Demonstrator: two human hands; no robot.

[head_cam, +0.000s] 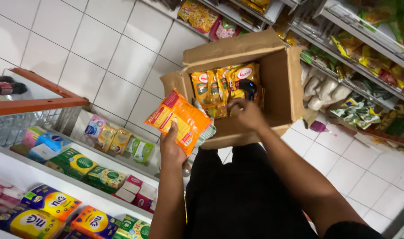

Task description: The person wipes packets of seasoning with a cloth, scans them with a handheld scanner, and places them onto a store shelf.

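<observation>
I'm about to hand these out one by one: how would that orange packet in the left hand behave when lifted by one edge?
The orange packet is probably floppy: it is a thin film pouch, and the left hand props it from below. It looks light for its size, since a few fingers carry it. Its glossy skin may be somewhat slippery.

The cardboard box carries upright yellow-orange snack packets. White shelves at left carry coloured cartons. The floor is white tile.

packet: orange, red | box: brown | floor tiles: white
</observation>
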